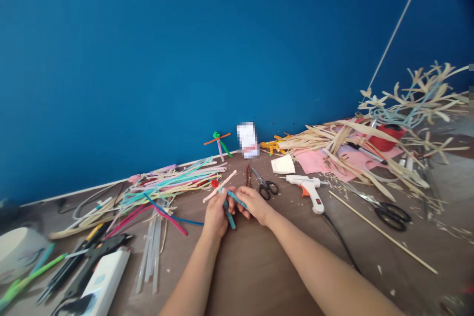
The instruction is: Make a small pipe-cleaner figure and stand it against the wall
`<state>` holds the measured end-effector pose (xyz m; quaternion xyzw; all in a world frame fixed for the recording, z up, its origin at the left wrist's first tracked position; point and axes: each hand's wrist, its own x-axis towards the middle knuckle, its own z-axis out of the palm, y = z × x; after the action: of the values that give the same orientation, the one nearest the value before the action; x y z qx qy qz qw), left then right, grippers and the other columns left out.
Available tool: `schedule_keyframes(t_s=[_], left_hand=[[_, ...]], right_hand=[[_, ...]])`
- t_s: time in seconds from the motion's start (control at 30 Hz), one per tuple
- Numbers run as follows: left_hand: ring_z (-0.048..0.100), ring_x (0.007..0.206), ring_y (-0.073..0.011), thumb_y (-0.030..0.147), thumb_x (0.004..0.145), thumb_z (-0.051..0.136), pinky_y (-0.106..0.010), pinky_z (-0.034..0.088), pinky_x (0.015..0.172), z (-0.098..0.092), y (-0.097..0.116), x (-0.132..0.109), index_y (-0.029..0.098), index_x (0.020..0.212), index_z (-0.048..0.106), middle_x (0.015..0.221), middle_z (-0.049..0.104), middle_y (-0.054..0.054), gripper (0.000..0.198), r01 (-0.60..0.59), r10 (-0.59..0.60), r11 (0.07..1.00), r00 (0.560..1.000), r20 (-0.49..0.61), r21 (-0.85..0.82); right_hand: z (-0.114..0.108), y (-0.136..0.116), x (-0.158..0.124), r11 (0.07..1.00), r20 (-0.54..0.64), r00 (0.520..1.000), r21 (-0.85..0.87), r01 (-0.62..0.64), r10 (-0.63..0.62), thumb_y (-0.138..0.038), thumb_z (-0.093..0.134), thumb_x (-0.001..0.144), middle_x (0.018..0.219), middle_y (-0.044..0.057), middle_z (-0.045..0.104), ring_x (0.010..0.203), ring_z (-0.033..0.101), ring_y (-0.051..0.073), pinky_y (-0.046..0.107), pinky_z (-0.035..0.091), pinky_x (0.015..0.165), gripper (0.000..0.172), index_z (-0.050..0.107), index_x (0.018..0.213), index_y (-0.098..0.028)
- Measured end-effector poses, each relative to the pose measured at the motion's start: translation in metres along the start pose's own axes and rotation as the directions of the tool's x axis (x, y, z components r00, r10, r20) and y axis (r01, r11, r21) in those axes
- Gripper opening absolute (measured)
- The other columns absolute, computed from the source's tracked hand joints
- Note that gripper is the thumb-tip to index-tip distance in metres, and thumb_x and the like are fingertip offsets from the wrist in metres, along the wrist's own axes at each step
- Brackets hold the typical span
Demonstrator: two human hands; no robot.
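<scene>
A small pipe-cleaner figure (231, 192) lies between my two hands, with a red knob for a head, a pale pink crosspiece for arms and two twisted blue legs. My left hand (217, 216) is closed around its middle. My right hand (252, 206) pinches one blue leg, while the other leg points down past my left fingers. Part of the figure's body is hidden by the fingers. Just beyond my right hand lie small black-handled scissors (267, 188) and a brown twisted strand (248, 176).
Loose pipe cleaners (166, 185) spread to the left, near clear glue sticks (150, 252) and a white power strip (105, 281). On the right are a white glue gun (314, 192), larger scissors (392, 213), a thin stick (381, 231) and dried strips (333, 138). A green-headed figure (218, 143) leans against the blue wall (177, 59).
</scene>
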<state>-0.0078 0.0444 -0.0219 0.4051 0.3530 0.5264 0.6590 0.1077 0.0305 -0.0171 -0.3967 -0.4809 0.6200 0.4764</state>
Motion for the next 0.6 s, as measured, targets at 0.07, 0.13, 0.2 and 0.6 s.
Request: schedule_keyframes(t_s=[0.07, 0.13, 0.2, 0.6], left_hand=[[0.036, 0.034, -0.0052, 0.040, 0.071, 0.055, -0.018, 0.031, 0.036, -0.0006, -0.0006, 0.0001, 0.010, 0.081, 0.058, 0.040, 0.044, 0.006, 0.032, 0.015, -0.015, 1.000, 1.000, 0.010, 0.007], [0.036, 0.034, -0.0053, 0.040, 0.071, 0.055, -0.018, 0.031, 0.036, -0.0006, -0.0013, -0.0003, 0.010, 0.081, 0.058, 0.039, 0.043, 0.007, 0.032, 0.024, -0.024, 0.999, 1.000, 0.018, 0.030], [0.035, 0.034, -0.0051, 0.040, 0.070, 0.056, -0.017, 0.030, 0.036, -0.0002, -0.0019, -0.0007, 0.010, 0.080, 0.057, 0.038, 0.042, 0.007, 0.031, 0.021, -0.021, 0.998, 1.000, 0.016, 0.052], [0.030, 0.033, -0.0041, 0.042, 0.071, 0.055, -0.016, 0.028, 0.034, -0.0011, -0.0051, 0.0005, 0.012, 0.076, 0.056, 0.037, 0.038, 0.008, 0.030, 0.004, -0.007, 0.993, 1.000, 0.021, 0.118]], right_hand=[[-0.0007, 0.0025, 0.0015, 1.000, 0.005, 1.000, -0.007, -0.009, 0.009, -0.033, 0.044, 0.077, 0.041, -0.009, 0.045, 0.024, 0.031, 0.003, 0.015, 0.019, 0.025, 0.021, 0.041, 0.063, -0.018], [-0.0010, 0.0052, 0.0031, 1.000, 0.001, 1.000, -0.017, -0.013, 0.013, -0.034, 0.047, 0.076, 0.041, -0.009, 0.044, 0.024, 0.031, 0.003, 0.014, 0.019, 0.025, 0.021, 0.041, 0.063, -0.018], [-0.0010, 0.0068, 0.0041, 1.000, -0.002, 1.000, -0.028, -0.014, 0.014, -0.034, 0.049, 0.075, 0.040, -0.010, 0.043, 0.024, 0.031, 0.003, 0.014, 0.019, 0.024, 0.021, 0.041, 0.064, -0.018], [-0.0004, 0.0083, 0.0036, 0.999, -0.020, 1.000, -0.047, 0.024, -0.025, -0.033, 0.053, 0.071, 0.037, -0.011, 0.042, 0.023, 0.031, 0.003, 0.014, 0.020, 0.024, 0.020, 0.043, 0.063, -0.017]])
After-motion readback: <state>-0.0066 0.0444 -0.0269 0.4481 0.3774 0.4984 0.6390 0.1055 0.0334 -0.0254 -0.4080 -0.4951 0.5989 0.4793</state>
